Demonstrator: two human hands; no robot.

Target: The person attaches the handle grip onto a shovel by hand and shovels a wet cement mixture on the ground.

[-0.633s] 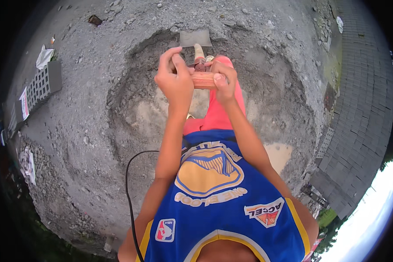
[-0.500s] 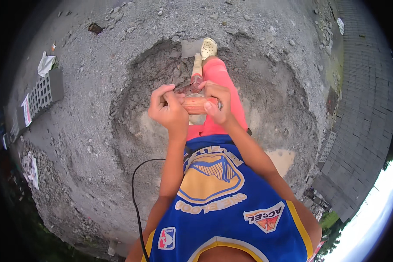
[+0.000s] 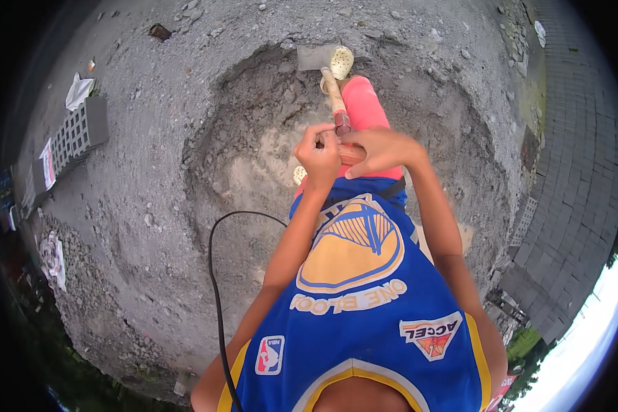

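Shovel (image 3: 331,89) stretches ahead of the torso, handle end at the hands, blade farthest off. Nearest: blue sleeveless jersey (image 3: 364,329), black cable (image 3: 216,309) looping on its left. Next, left hand (image 3: 318,158), fingers curled at the left end of the wooden crossbar (image 3: 352,155); can't tell if clenched on the wood. Right hand (image 3: 384,151) lies over the right end, thumb on the near side, fingers on the far side, so grasping the crossbar. Crossbar sits crosswise between the hands, about equally near both; shovel's long axis runs away from the grip, forward and slightly left, via reddish socket (image 3: 342,123) to grey blade (image 3: 314,58). Pink trousers (image 3: 367,103) right of the shaft. Cream clog (image 3: 341,62) just beside the blade, on its right, contact unclear. Dug hollow (image 3: 237,137) around the feet, gravel ground (image 3: 144,123) outside it, hollow blocks (image 3: 75,130) far left, grey tiled surface (image 3: 577,172) far right
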